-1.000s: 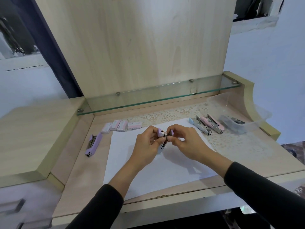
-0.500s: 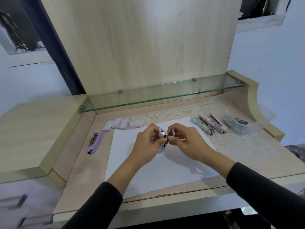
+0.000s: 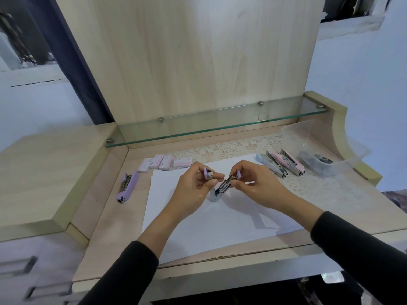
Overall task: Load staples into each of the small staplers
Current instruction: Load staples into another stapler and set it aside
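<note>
The lilac stapler (image 3: 222,188) is pinched open, one arm by the left hand (image 3: 193,190), one by the right hand (image 3: 257,187). Should either pinch be loosened, it could be sprung shut between them or dropped.

Directly beneath the left hand (image 3: 189,190) and right hand (image 3: 257,186), white paper sheet (image 3: 220,223) lying flat on the pale wooden desk (image 3: 105,227), with a lace mat (image 3: 308,186) showing past the paper's far edge and running out to the right of the right hand. Beyond both hands, glass shelf (image 3: 220,126) fixed across an upright wooden back panel (image 3: 187,62); far right of the right hand, clear plastic container (image 3: 293,130) at the desk's corner. Left of the left hand, raised wooden side top (image 3: 44,172), grey drawer fronts (image 3: 19,265) below it, dark curtain (image 3: 72,51) behind.
</note>
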`<action>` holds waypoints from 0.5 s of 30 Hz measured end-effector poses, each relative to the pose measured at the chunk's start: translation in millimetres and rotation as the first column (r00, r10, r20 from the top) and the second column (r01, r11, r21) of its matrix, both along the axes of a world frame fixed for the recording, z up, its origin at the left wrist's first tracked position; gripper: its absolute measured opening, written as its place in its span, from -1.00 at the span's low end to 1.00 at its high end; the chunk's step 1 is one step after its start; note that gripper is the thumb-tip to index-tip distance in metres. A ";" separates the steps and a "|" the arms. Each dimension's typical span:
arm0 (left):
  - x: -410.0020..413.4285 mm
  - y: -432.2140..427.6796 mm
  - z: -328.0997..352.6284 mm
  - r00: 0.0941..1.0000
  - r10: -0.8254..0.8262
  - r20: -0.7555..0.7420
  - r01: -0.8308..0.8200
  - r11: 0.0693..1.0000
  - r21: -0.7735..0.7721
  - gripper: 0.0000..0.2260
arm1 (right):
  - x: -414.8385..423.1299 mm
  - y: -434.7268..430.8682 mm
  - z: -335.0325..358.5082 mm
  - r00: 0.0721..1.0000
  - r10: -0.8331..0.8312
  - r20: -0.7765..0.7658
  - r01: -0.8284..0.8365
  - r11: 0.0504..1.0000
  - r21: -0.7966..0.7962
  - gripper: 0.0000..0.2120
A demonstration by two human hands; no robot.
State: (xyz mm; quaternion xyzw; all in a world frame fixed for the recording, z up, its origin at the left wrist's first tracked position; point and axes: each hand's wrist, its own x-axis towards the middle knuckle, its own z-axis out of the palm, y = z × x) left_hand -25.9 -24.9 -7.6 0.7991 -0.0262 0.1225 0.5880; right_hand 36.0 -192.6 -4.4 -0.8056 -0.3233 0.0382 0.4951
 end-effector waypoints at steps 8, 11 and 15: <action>-11.0 19.1 0.3 0.988 0.134 0.071 -0.141 0.985 0.103 -0.89 | 11.7 -15.0 4.5 0.987 -0.032 0.160 0.064 0.977 -0.203 -0.90; -17.7 27.6 -3.1 0.984 0.160 0.082 -0.169 0.977 0.132 -0.83 | 11.3 -19.4 -1.4 0.972 -0.068 0.227 0.117 0.971 -0.209 -0.93; -26.0 35.8 -13.4 0.982 0.182 0.053 -0.189 0.964 0.189 -0.78 | 11.1 -20.9 -13.5 0.966 -0.091 0.241 0.129 0.981 -0.148 -0.89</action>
